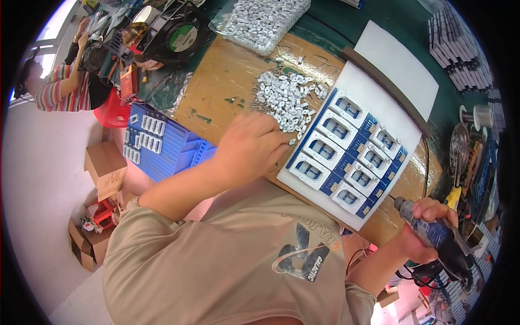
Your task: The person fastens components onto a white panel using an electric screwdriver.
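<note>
Beige shirt (227, 260) lowest; right hand (428, 227) grips a screwdriver (433, 233). Left hand (252, 146), fingers curled, picks at white clips (287, 100) just ahead of it, left of the tray (346, 154).

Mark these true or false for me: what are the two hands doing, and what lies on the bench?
1. The left hand reaches into the pile of small white parts. True.
2. The right hand is empty. False: its fingers grip a dark handheld tool.
3. The blue circuit boards lie on a white sheet. True.
4. The clear bag of white parts sits on the floor. False: it lies at the bench's far side.
</note>
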`<state>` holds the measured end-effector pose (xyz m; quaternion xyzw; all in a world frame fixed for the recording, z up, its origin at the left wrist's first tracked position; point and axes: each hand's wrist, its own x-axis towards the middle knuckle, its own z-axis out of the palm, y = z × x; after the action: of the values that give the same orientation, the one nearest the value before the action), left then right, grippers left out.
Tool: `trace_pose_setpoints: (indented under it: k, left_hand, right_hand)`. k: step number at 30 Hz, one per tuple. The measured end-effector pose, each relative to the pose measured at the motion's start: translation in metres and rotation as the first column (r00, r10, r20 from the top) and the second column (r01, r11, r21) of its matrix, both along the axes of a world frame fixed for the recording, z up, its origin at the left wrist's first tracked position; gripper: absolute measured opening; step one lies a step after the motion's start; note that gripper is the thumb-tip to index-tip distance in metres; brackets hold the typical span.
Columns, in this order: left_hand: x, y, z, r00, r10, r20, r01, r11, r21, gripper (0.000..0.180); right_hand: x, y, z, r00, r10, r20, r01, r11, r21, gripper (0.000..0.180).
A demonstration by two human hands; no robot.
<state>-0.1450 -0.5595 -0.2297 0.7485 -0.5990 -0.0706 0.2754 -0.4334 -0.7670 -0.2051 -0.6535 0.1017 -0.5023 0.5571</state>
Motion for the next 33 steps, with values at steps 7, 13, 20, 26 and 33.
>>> trace_pose_setpoints:
  k: [7,13,20,26,33]
  left_hand:
    - [0.000,-0.001,-0.002,0.998,0.008,-0.067,-0.010,0.999,-0.033,0.014]
    - [-0.003,-0.008,0.000,0.995,-0.012,-0.101,0.008,0.999,-0.035,0.010]
    - [-0.005,-0.010,0.005,0.999,0.007,-0.050,-0.007,1.000,0.000,0.009]
    - [-0.006,-0.014,0.008,1.000,-0.008,-0.024,0.008,0.999,0.033,0.009]
    - [-0.004,-0.017,0.002,0.999,0.029,-0.026,-0.029,1.000,0.012,0.010]
  right_hand:
    - [-0.001,0.000,-0.001,1.000,-0.001,0.003,0.001,1.000,-0.011,0.086]
    - [-0.002,0.000,-0.001,1.000,-0.007,0.008,0.007,1.000,-0.014,0.087]
    - [0.000,0.000,-0.002,1.000,-0.016,0.027,0.016,0.999,-0.032,0.087]
    - [-0.001,0.001,-0.001,1.000,-0.017,0.019,0.018,0.999,-0.031,0.087]
    - [0.001,-0.001,-0.002,0.998,0.017,0.058,-0.013,0.999,-0.053,0.088]
